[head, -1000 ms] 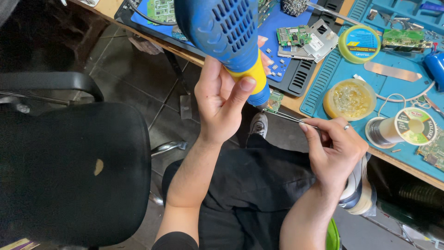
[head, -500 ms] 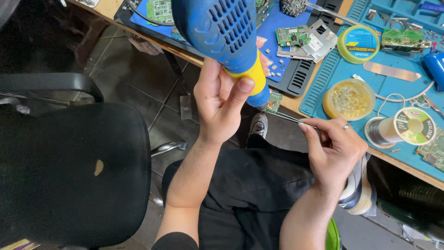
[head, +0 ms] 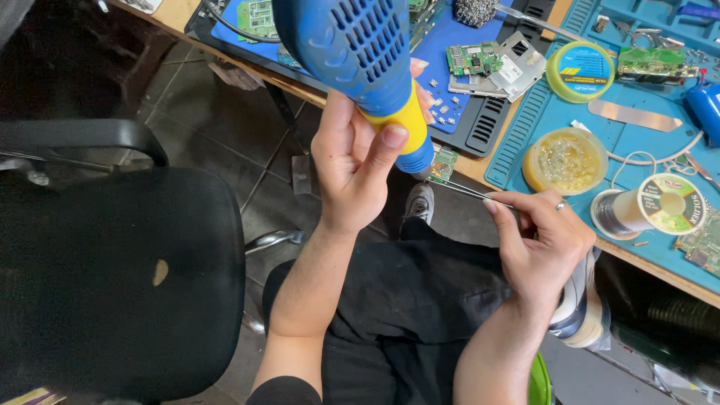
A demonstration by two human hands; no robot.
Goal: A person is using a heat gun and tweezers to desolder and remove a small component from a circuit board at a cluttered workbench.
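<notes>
My left hand (head: 351,161) grips a blue and yellow hot air gun (head: 361,56), its nozzle pointing down at a small green circuit board (head: 444,163). Thin metal tweezers (head: 469,190) hold that board by its lower edge just beyond the workbench edge. My right hand (head: 541,244) pinches the tweezers; a ring sits on one finger. Both hands hover over my lap, in front of the bench.
The wooden workbench (head: 180,13) carries blue mats, a yellow flux tin (head: 567,160), a solder spool (head: 652,208), a round yellow-green tin (head: 580,71), circuit boards (head: 471,58) and a metal strip (head: 634,116). A black office chair (head: 112,277) stands at my left.
</notes>
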